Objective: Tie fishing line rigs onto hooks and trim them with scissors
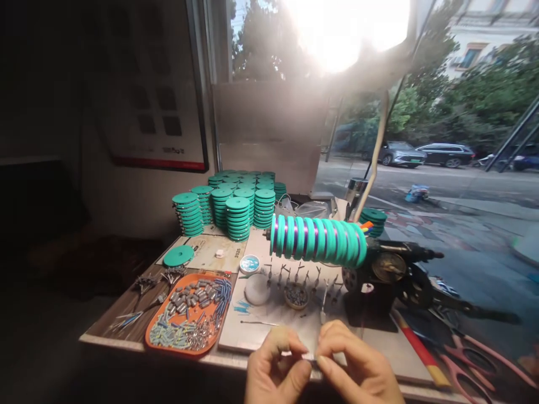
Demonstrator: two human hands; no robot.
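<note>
My left hand [280, 362] and my right hand [351, 362] meet at the front edge of the table, thumbs and forefingers pinched. Between the fingertips is something small and dark, too small to name. Just beyond them, a thin metal rod [259, 322] lies on the pale board [236, 342]. A row of small metal pieces [298, 272] hangs below a spindle of green foam discs [318, 241], which have purple line wound between them. A small round dish of tiny metal beads [296, 296] sits under that row.
An orange tray [150, 339] of weights and small parts stands at left. Behind are stacked green discs [238, 219]. A dark metal winding machine [389, 266] stands right, with pink-handled scissors [467, 359] in front. A bright lamp [349, 28] hangs above.
</note>
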